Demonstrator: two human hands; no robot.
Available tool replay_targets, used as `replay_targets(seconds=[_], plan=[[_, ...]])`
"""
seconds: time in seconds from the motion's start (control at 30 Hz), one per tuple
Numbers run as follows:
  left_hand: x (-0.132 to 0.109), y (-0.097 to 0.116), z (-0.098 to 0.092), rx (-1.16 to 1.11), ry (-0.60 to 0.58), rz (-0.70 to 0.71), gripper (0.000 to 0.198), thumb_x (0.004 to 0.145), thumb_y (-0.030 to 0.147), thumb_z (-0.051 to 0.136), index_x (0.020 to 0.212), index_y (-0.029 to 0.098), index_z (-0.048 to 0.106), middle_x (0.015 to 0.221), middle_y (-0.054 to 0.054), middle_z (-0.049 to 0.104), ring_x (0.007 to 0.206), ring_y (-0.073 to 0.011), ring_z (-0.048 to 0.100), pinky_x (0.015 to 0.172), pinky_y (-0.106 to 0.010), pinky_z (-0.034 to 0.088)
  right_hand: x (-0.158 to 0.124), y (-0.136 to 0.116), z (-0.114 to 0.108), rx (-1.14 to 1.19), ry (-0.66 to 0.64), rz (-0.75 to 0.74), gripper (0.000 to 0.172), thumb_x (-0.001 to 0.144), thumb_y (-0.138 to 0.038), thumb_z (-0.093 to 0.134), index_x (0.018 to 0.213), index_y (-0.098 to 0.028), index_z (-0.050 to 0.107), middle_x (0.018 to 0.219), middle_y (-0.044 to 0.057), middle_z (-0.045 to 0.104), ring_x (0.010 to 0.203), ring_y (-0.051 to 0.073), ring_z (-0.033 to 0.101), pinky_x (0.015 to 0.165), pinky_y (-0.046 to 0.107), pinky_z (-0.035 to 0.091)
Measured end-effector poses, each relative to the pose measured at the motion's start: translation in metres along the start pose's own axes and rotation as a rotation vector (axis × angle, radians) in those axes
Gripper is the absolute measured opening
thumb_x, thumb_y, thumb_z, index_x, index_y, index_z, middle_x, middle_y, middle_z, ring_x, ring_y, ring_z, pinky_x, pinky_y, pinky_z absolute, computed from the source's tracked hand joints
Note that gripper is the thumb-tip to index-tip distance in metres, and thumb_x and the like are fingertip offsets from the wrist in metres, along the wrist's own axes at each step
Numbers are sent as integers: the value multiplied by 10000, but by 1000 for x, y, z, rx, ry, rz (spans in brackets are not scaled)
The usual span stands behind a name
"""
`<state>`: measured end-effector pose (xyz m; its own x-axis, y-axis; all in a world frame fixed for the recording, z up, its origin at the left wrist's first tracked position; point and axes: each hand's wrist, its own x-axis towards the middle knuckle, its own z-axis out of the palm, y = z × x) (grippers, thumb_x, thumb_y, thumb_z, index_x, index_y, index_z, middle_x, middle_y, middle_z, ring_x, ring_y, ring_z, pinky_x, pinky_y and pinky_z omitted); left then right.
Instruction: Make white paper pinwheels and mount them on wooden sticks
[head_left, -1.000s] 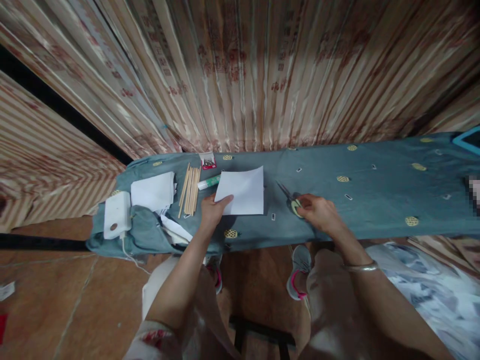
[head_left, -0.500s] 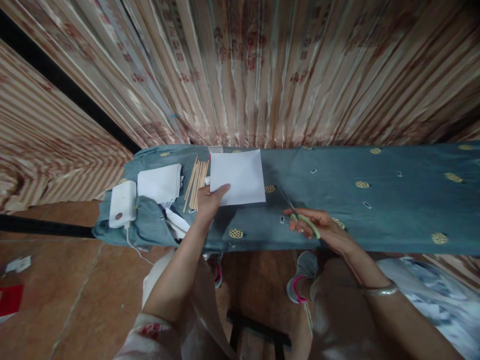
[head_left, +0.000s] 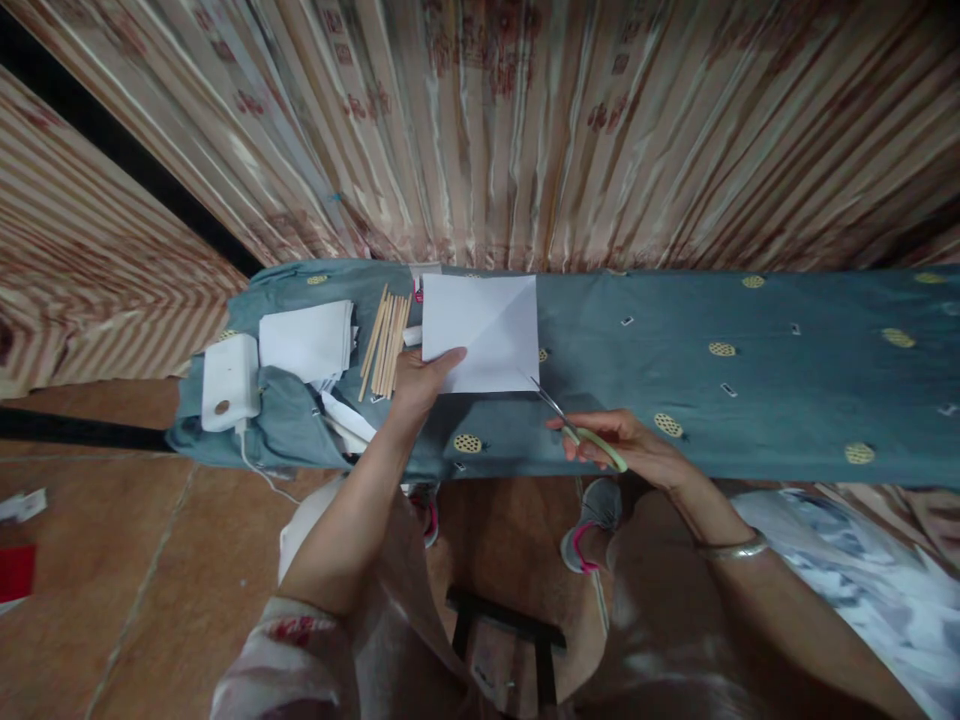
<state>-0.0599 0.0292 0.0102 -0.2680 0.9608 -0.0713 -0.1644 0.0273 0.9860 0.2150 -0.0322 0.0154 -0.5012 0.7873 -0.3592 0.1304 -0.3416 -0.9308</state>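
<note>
My left hand (head_left: 421, 383) pinches a white sheet of paper (head_left: 487, 325) by its lower left part, thumb on top and the other fingers hidden beneath. A diagonal fold line crosses the sheet. My right hand (head_left: 611, 440) grips green-handled scissors (head_left: 596, 447), their tips at the sheet's lower right corner. Whether the blades touch the paper, I cannot tell. Left of the sheet lie several thin wooden sticks (head_left: 384, 345) in a loose bundle, with a small white roll-shaped thing (head_left: 412, 336) beside them.
A stack of white paper (head_left: 307, 340) and a white device (head_left: 230, 382) with a cable occupy the table's left end. The table wears a green-grey cloth (head_left: 645, 300) with pineapple prints. Striped curtains (head_left: 480, 130) hang behind. A dark stool or frame (head_left: 506, 620) stands below.
The scissors in my right hand have come closer to the sheet, their tips now at its lower right corner. The paper has turned slightly straighter, and the camera view has shifted a little.
</note>
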Motion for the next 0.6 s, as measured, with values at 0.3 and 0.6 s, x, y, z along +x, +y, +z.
replay_targets(seconds=[0.3,0.6], plan=[[-2,-3,1,13,-43,-64,281,565,267,830,788,122,738,815,-91,738,855,-267,700,806,-402,568,3,-3,2,48,3,47,506,647,-348,823,1089,-123,723,691,6,634,579,88,549,562,237,487],[-5,-3,1,12,-74,-62,286,563,295,840,787,142,749,794,-68,750,821,-251,700,779,-380,577,3,-5,4,73,4,70,474,658,-315,818,1075,-110,721,680,2,629,577,77,529,529,212,437]])
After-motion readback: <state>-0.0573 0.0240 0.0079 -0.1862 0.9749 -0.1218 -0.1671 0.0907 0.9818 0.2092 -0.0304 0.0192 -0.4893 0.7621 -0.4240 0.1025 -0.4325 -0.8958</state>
